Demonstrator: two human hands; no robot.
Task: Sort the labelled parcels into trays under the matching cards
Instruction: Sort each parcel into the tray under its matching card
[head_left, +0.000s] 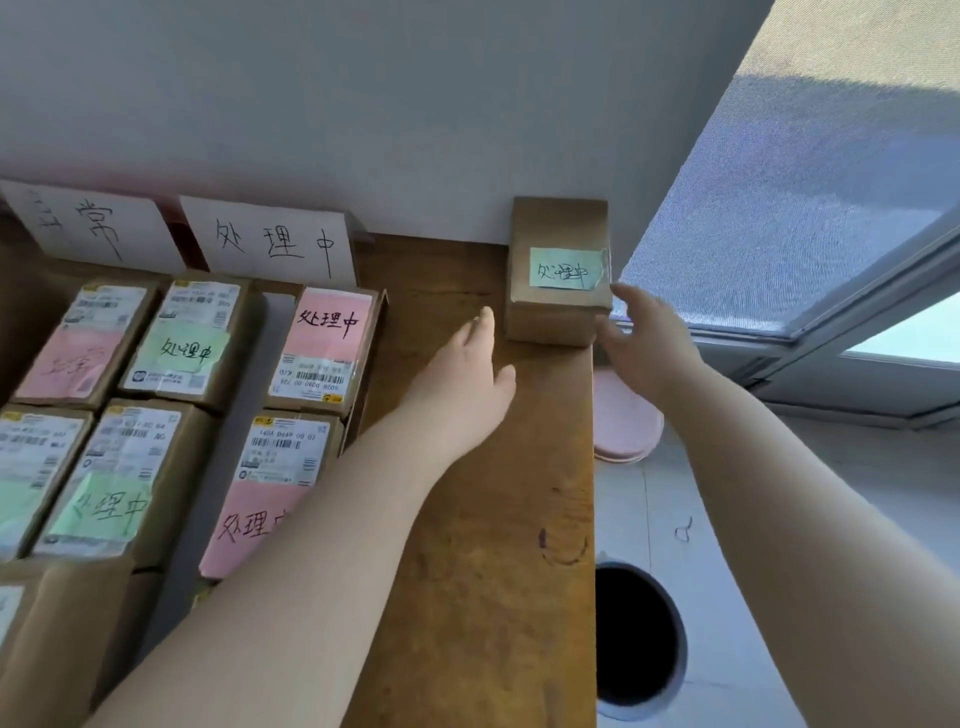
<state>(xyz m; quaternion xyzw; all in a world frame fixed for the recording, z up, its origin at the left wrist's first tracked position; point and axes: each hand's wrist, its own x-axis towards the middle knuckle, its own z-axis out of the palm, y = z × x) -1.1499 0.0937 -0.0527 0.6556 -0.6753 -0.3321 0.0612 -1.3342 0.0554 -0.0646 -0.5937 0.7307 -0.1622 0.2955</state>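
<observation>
Nearest are two bare forearms reaching toward a brown parcel (560, 270) with a green label, standing at the wooden table's (467, 571) far right corner against the wall. The right hand (647, 340) touches its right side, fingers spread; the left hand (467, 374) hovers open just left of it, holding nothing. Far left, labelled parcels fill a tray (371, 358) below a white card (270, 241).

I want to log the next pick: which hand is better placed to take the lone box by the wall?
Probably the right hand: its fingers already touch the box at its right side, while the left hand is open and short of it.
</observation>
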